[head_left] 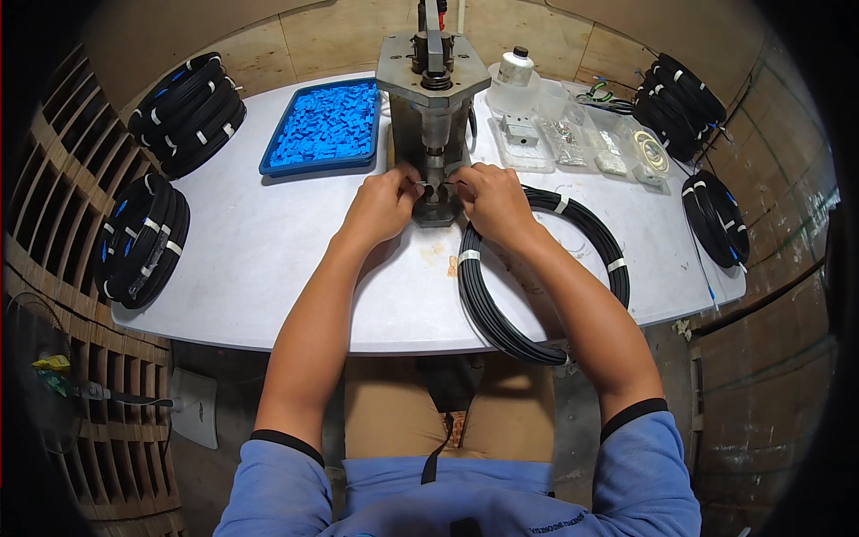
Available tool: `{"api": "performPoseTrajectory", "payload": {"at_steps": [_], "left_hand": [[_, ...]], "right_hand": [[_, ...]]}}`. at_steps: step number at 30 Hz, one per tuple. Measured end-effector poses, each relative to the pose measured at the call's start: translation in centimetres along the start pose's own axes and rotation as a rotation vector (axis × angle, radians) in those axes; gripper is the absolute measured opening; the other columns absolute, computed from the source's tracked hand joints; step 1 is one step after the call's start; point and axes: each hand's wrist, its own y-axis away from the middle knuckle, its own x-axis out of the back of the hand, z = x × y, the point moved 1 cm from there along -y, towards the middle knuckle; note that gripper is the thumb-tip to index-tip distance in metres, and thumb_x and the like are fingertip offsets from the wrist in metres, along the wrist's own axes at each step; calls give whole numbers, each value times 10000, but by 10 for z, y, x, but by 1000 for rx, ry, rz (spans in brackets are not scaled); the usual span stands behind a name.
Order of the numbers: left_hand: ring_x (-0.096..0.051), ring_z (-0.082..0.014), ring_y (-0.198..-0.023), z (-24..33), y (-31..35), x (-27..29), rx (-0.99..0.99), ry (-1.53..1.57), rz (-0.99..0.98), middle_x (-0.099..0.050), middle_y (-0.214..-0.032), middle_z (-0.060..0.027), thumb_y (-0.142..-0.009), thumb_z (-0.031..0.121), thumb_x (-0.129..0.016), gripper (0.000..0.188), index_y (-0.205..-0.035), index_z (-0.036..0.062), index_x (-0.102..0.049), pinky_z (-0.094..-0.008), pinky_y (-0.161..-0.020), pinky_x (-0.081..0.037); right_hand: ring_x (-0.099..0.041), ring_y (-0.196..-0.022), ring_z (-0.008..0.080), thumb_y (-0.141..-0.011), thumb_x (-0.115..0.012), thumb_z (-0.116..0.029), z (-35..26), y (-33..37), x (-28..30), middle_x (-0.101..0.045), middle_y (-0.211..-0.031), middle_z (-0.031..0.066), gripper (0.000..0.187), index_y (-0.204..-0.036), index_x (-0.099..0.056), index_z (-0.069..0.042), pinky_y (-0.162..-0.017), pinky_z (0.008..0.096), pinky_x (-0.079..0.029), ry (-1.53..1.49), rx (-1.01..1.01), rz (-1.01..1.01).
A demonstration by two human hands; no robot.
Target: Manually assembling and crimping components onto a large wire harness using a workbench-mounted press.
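1. Left hand (385,204) and right hand (495,202) pinch at the press (437,130); what, I can't tell.
2. Black coil (488,309) under right forearm (586,309).
3. Tray (318,168): blue pieces (327,125).
4. Clear bin (656,185): cream ring (636,149).

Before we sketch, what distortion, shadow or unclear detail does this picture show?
Head view: fisheye distortion bends the wooden rack, and corners go black; head view: a soft shadow lies on the white table beside the left forearm; head view: fine detail between the left hand and right hand is unclear.
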Motion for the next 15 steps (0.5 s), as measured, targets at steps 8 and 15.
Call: {"api": "performPoseTrajectory", "payload": {"at_steps": [8, 15], "left_hand": [[-772, -296, -877, -10, -1, -3, -30, 5, 16, -777, -958, -184, -971, 80, -659, 164, -1105, -11, -686, -386, -822, -579], [-773, -296, -880, -6, 0, -2, -23, 28, 13, -778, -954, -185, -963, 71, -655, 169, -1107, -11, -685, -383, -822, -581]], "right_hand": [[-711, -898, 325, -892, -687, -115, -3, -1, 1, -743, -918, 102, 162, -1036, -761, -123, -819, 479, -506, 14, 7, 4], [-713, -898, 317, -896, -688, -121, -3, -1, 2, -745, -920, 97, 155, -1031, -764, -130, -818, 476, -509, 19, 0, 7]]}}
